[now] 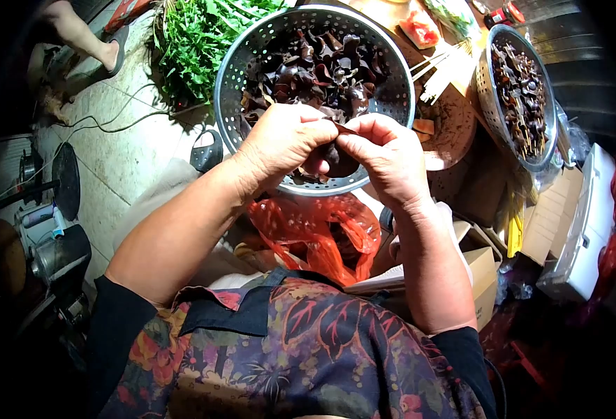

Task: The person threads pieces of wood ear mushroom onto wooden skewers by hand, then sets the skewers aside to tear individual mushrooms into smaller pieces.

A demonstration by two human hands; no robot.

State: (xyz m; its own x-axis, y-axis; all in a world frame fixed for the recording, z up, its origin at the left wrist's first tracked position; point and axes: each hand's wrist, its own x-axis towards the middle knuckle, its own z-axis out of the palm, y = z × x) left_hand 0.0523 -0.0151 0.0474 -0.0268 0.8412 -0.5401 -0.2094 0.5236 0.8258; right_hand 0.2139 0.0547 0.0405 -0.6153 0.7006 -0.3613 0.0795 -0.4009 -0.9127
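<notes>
Both my hands meet over the near edge of a perforated metal colander (225, 91) that holds a heap of dark brown wood ear mushrooms (308, 66). My left hand (290, 136) is closed, its thumb and forefinger pinching one dark wood ear piece (341, 162). From the other side my right hand (385, 150) pinches the same piece between thumb and fingers. The piece hangs below the fingertips, in front of the colander's near wall. Part of it is hidden behind my fingers.
To the right stands a second colander (486, 80) with skewered wood ears (521, 98). Bare skewers (451, 73) lie beside a round wooden board (455, 126). Leafy greens (203, 42) are at upper left, a red plastic bag (315, 234) below the colander. A person's foot (112, 56) shows at far left.
</notes>
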